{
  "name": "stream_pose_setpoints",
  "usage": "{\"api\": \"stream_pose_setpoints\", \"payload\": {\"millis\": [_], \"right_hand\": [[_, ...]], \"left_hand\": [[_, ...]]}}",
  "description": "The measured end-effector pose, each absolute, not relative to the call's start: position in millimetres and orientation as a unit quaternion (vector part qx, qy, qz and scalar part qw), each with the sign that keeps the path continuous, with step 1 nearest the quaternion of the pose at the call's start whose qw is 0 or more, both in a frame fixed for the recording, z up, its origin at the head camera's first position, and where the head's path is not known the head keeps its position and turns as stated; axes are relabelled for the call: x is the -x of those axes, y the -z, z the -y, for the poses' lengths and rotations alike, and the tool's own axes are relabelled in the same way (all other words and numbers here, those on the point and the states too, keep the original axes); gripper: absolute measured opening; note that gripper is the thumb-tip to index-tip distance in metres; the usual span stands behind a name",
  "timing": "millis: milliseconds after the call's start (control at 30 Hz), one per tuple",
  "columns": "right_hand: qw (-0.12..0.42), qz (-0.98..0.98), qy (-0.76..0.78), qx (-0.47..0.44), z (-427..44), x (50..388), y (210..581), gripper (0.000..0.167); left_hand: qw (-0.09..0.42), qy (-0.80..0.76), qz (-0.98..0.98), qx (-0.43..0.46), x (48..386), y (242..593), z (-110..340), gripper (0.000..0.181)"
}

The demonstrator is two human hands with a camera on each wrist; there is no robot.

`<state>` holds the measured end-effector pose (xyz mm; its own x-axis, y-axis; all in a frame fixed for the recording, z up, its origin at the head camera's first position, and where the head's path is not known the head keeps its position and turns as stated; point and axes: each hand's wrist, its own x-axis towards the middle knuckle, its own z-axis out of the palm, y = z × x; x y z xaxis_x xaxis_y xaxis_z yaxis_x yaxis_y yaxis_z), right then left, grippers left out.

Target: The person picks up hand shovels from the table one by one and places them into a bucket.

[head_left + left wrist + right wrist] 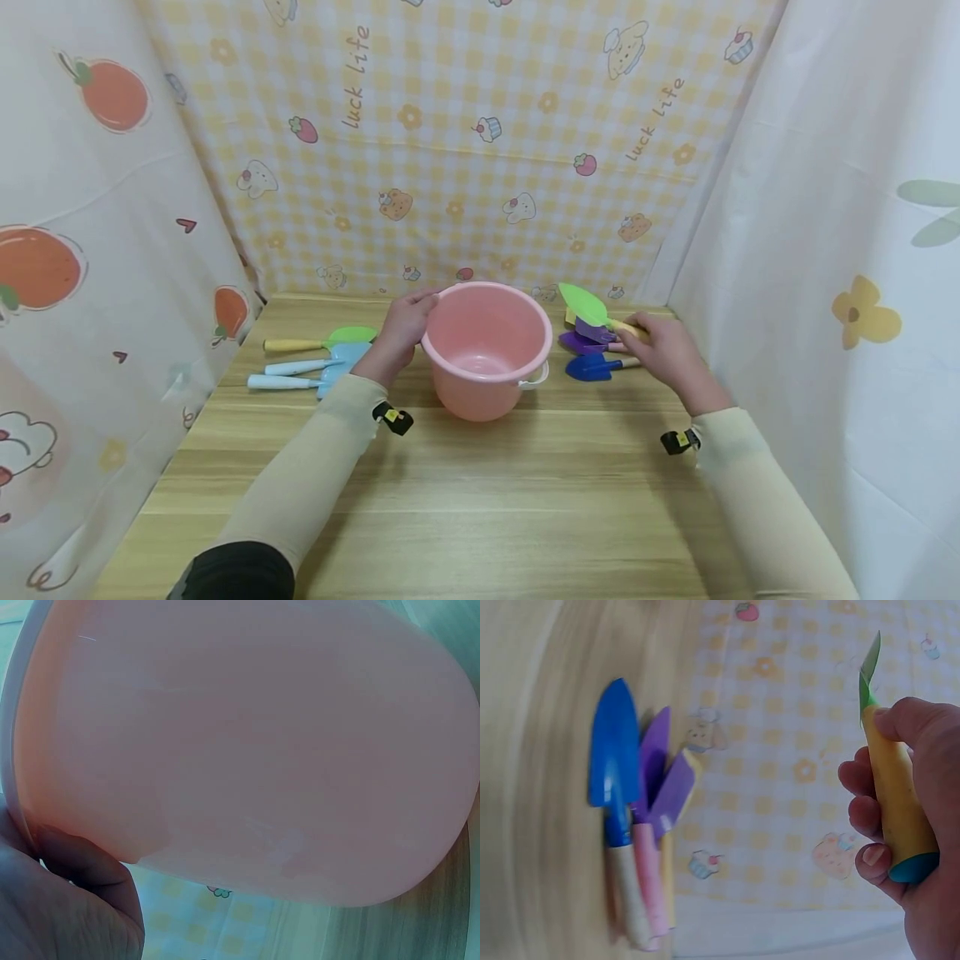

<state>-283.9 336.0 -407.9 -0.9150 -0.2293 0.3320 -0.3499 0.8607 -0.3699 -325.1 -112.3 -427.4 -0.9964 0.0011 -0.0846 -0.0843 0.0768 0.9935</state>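
Observation:
A pink bucket (480, 392) stands upright at the middle of the table, its white handle hanging at the right side. My left hand (405, 331) grips its rim on the left, thumb and fingers on either side of the wall; the left wrist view shows the curled fingers (90, 870) against the bucket (247, 750). Raised over the right side, my right hand (670, 354) holds a green trowel (583, 305) by its yellow handle (900, 795). Below it lie a blue trowel (590, 367) and purple ones (581, 342).
Left of the bucket lie a green trowel (352, 337) with a yellow handle and light blue tools (348, 353) with pale handles. A yellow checked cloth (450, 150) hangs behind the wooden table (480, 517), with white printed curtains (817, 250) at both sides.

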Motion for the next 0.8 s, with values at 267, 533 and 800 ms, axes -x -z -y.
{"api": "stream_pose_setpoints", "payload": {"millis": [267,533,800], "right_hand": [[0.114,0.956,-0.211,-0.170,-324,284,382,0.026],[0.091,0.960,-0.183,-0.191,-309,283,361,0.024],[0.103,0.954,-0.157,-0.233,-294,282,346,0.024]], "left_hand": [[0.033,-0.682,-0.730,0.034,327,428,112,0.041],[0.033,-0.684,-0.728,0.029,327,430,113,0.041],[0.033,-0.679,-0.733,0.028,328,429,113,0.041]]}}
